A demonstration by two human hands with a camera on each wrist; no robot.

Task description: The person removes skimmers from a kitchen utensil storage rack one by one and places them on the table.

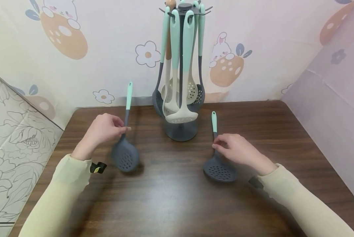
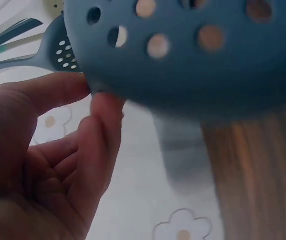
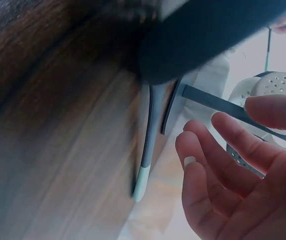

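Observation:
My left hand [image 1: 105,128] pinches the grey shaft of a skimmer [image 1: 125,154] between thumb and fingers. The skimmer has a round perforated head and a mint handle end, which points toward the wall. In the left wrist view its head [image 2: 192,65] fills the top. At the right, a grey perforated tool like a potato masher [image 1: 220,169] lies on the table, mint handle end away from me. Beside its shaft is my right hand [image 1: 236,148]. The right wrist view shows the fingers loosely bent and apart from the handle [image 3: 150,130].
A dark utensil rack [image 1: 181,131] stands at the back middle, hung with several ladles, skimmers and other mint-handled tools [image 1: 188,42]. The brown wooden table [image 1: 165,200] runs back to a patterned cloth [image 1: 117,49] on the wall. Cloth also borders both sides.

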